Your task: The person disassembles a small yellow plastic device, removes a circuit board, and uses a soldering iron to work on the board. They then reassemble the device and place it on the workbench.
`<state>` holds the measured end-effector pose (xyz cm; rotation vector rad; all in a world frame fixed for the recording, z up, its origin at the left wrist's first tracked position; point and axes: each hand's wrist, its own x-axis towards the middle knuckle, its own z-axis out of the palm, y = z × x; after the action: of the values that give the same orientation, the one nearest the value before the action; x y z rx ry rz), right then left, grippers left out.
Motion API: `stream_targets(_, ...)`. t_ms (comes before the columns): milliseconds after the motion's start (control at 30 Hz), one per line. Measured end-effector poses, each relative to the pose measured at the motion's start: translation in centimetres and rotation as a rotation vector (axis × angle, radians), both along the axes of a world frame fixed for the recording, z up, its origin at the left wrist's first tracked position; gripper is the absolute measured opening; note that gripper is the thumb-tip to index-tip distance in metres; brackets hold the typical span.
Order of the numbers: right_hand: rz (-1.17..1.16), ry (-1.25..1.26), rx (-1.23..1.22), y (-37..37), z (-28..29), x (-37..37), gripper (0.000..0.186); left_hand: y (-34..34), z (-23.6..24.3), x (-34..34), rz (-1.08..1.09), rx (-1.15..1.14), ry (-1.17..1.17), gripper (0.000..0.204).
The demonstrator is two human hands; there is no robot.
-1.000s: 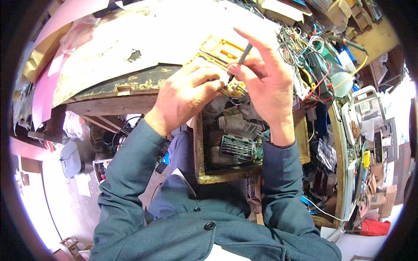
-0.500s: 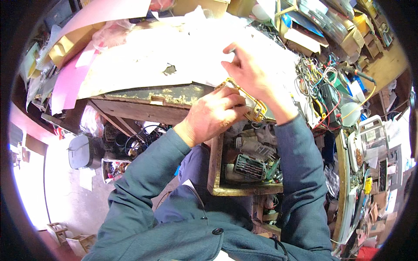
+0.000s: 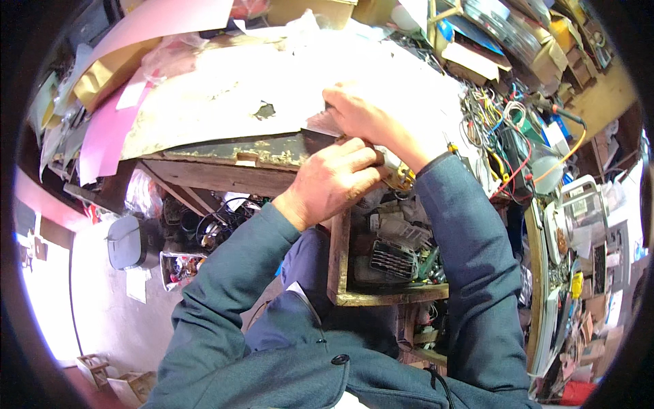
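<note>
Left hand (image 3: 332,183) curls closed around a yellowish part (image 3: 398,176); right hand (image 3: 371,119) presses fingers down beside it; its grip is unclear. Open wooden drawer (image 3: 338,262) below holds electronic scrap (image 3: 398,255).

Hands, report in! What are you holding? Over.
Left hand shut on yellow part. Right hand pressed above it, grip unclear. Open wooden drawer below.

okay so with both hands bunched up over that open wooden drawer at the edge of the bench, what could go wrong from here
The small yellowish part sits mostly hidden between the left hand and right hand, directly above the open wooden drawer; if it slips, it would likely vanish among the clutter inside. The tangle of coloured wires lies close by the right sleeve and might snag as the arm moves.
</note>
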<state>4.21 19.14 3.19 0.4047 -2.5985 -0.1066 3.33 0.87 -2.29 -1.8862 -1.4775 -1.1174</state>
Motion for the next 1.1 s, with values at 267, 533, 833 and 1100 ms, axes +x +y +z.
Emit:
stream_targets(267, -0.24, -0.119, -0.217, 1.7, 5.9, 9.9, 0.015, 0.1, -0.4, -0.1, 0.027, 0.048, 0.006, 0.023)
stream_targets(533, -0.212, -0.226, -0.212, 0.3, 5.2, 14.7, 0.016, -0.3, 0.5, 0.3, -0.006, 0.047, -0.029, 0.025)
stream_targets(833, -0.261, -0.211, -0.095, -0.4, 4.8, 14.3, 0.014, -0.3, 0.3, 0.2, 0.006, 0.056, -0.019, 0.025)
stream_targets(1100, -0.303, -0.268, 0.101, -1.3, 5.3, 13.8, 0.01, -0.2, 0.5, 0.3, 0.004, 0.067, -0.027, 0.023)
